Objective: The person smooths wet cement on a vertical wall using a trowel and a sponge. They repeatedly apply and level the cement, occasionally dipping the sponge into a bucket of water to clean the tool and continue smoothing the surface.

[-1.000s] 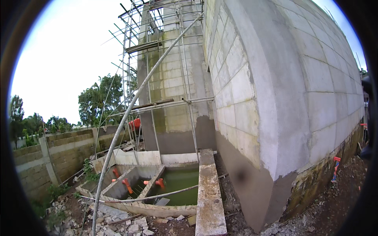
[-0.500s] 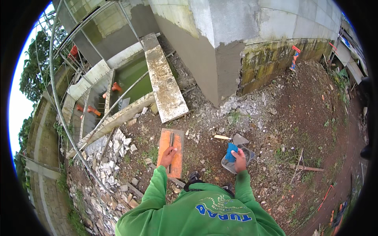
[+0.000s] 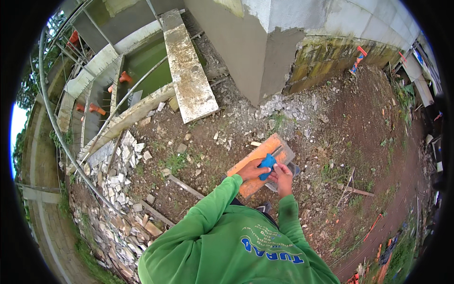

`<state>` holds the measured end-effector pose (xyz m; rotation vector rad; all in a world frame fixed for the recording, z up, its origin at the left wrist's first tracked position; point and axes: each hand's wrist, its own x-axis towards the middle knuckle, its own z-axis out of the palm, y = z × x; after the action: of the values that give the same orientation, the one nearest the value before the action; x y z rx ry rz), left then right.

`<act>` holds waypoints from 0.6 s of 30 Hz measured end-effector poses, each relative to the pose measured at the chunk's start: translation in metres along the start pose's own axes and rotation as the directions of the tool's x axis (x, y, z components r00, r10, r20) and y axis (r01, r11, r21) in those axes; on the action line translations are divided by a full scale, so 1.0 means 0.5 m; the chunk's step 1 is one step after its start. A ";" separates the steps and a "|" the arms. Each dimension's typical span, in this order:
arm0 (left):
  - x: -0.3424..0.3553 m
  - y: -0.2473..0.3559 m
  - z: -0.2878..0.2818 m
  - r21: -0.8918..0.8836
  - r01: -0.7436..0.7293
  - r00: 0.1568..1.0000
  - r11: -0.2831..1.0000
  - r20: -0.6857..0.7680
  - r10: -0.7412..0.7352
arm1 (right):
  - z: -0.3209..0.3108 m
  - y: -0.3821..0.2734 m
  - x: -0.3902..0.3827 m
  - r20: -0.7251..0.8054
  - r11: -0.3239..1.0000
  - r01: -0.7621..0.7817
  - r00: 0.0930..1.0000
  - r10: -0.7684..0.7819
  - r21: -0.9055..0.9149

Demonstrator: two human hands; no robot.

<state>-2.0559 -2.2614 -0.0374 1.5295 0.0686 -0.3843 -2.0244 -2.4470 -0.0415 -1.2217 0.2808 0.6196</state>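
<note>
Between your left grip [image 3: 251,170] and right grip [image 3: 282,178], above the orange board [image 3: 265,149], sits one blue pad [image 3: 267,163], probably light and soft; pinch its edge, as your right grip does. The single board looks stiff; hold its one handle [image 3: 278,151]. Whether your left grip is closed, I cannot tell.

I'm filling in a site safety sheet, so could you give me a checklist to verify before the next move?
1. Blue object within grasp: ok, the left hand and right hand meet at it.
2. Left hand's grip on the orange board: cannot tell, its fingers are partly hidden.
3. Grey tub in plain view: not ok, the board covers most of it.
4. Ground free of loose pieces: not ok, rubble lies to the left.
5. Green water covered: not ok, it lies open.
</note>
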 end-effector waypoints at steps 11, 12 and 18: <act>0.081 -0.026 -0.025 0.451 -0.395 0.871 0.800 0.461 0.170 | -0.022 0.089 0.065 -0.243 0.954 -0.117 0.952 0.187 0.278; 0.079 -0.016 -0.014 0.406 -0.298 0.898 0.864 0.426 0.110 | -0.040 0.099 0.070 -0.332 0.963 -0.110 0.924 0.189 0.245; 0.115 -0.040 0.027 0.108 -0.042 0.994 0.993 0.103 0.031 | -0.294 0.132 -0.029 -0.771 0.997 0.059 0.637 0.000 0.049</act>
<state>-2.0105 -2.2859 -0.0722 1.6154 -0.0606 -0.4418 -2.0566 -2.5751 -0.1353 -1.3686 1.0031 0.0028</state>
